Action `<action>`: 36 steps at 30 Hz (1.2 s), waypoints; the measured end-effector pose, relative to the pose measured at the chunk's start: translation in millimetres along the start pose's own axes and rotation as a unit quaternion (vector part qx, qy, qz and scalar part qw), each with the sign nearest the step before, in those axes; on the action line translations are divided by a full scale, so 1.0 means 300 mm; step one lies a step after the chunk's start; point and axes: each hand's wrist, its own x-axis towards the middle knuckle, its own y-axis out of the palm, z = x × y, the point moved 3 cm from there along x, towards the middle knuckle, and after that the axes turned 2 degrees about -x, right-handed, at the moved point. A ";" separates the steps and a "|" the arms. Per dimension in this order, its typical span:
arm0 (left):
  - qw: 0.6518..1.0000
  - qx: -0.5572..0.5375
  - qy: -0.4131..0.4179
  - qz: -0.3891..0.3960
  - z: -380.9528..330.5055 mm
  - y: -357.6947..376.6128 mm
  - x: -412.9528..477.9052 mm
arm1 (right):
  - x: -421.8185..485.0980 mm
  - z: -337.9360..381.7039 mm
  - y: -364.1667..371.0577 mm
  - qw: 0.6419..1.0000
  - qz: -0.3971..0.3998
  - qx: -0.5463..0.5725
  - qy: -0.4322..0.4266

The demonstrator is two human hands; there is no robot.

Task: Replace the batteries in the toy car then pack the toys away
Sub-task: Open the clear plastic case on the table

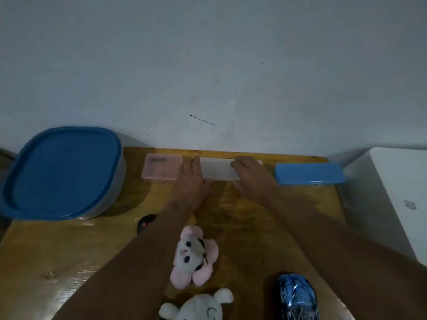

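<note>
Hands reach to the far edge of the desk point(242, 222), against the wall. Left hand point(190, 181) lies flat, fingers straight, over the join between a pink case point(159, 167) and a white case point(217, 169). Right hand point(251, 179) lies flat with fingers extended on the white case's right end. Neither grips anything. Blue case point(308, 173) sits just right of them. Blue toy car point(298, 296) stands at the near edge, right of two plush toys: pink point(194, 255) and white point(198, 306). Large blue-lidded tub point(62, 172) at left. Black object with red dot point(145, 222) beside left forearm.
</note>
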 end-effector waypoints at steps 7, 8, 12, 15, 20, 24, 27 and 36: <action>0.988 -0.113 -0.108 -0.011 0.018 0.041 -0.001 | 0.012 0.007 0.011 0.996 -0.024 -0.082 -0.022; 0.985 -0.122 -0.121 -0.016 0.019 0.041 0.002 | 0.012 0.014 0.005 0.995 -0.016 -0.097 -0.026; 0.977 -0.136 -0.162 -0.023 0.026 0.048 0.000 | 0.028 0.048 0.016 0.977 0.020 -0.201 -0.062; 0.974 -0.147 -0.172 -0.028 0.031 0.053 -0.003 | 0.035 0.080 0.004 0.955 0.041 -0.276 -0.104; 0.971 -0.155 -0.182 -0.029 0.028 0.057 -0.002 | 0.041 0.099 0.011 0.928 0.067 -0.346 -0.123; 0.970 -0.151 -0.190 -0.032 0.027 0.057 -0.001 | 0.046 0.086 -0.005 0.941 0.084 -0.309 -0.108; 0.970 -0.151 -0.187 -0.034 0.022 0.052 -0.004 | 0.051 0.054 -0.024 0.971 0.070 -0.215 -0.075; 0.968 -0.172 -0.183 -0.016 0.011 0.035 -0.014 | 0.099 -0.041 -0.110 0.992 0.054 -0.042 -0.102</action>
